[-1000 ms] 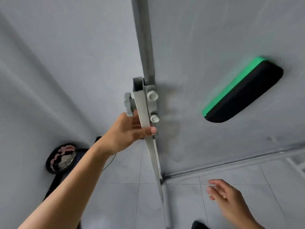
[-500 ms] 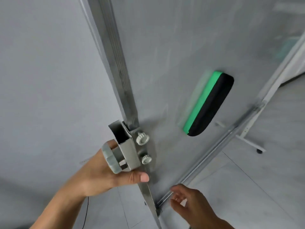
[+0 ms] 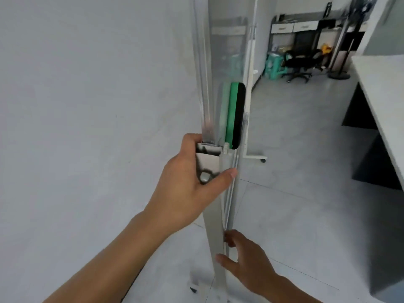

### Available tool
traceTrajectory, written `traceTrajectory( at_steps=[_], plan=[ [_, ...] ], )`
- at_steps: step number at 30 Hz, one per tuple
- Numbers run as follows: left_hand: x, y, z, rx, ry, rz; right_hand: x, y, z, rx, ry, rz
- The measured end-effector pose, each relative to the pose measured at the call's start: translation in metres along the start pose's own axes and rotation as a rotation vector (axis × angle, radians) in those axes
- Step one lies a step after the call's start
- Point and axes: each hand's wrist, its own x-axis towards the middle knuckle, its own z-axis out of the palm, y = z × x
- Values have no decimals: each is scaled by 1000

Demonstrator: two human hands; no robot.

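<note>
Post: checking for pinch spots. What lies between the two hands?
In the head view, only bare grey post runs between the left hand, gripping the bracket, and the right hand lower down.

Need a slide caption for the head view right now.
Left hand grips the clamp bracket, right hand holds the stand post below; green-black eraser clings to the edge-on whiteboard.

No legible text, label, brand, number or sign in view.
Stand post (image 3: 215, 215) – plain grey metal, visible faces carry no readable marking.
Eraser (image 3: 235, 114) on board – green and black, no print discernible.
Drawer fronts (image 3: 293, 27) at far wall – too small and blurred to read.
</note>
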Motion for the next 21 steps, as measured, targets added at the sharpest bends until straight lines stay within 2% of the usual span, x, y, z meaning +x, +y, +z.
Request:
traceTrajectory(
  at_steps=[4, 9, 15, 21],
  plan=[
    [15, -3, 20, 0, 43, 63, 9, -7, -7, -36, 98, 70],
    [40, -10, 49, -187, 163, 26, 32, 5, -23, -165, 128, 116],
    [89, -28, 64, -115, 183, 82, 67, 18, -28, -186, 220, 133],
    [160, -40, 88, -57, 188, 102, 125, 40, -63, -207, 261, 160]
  ],
)
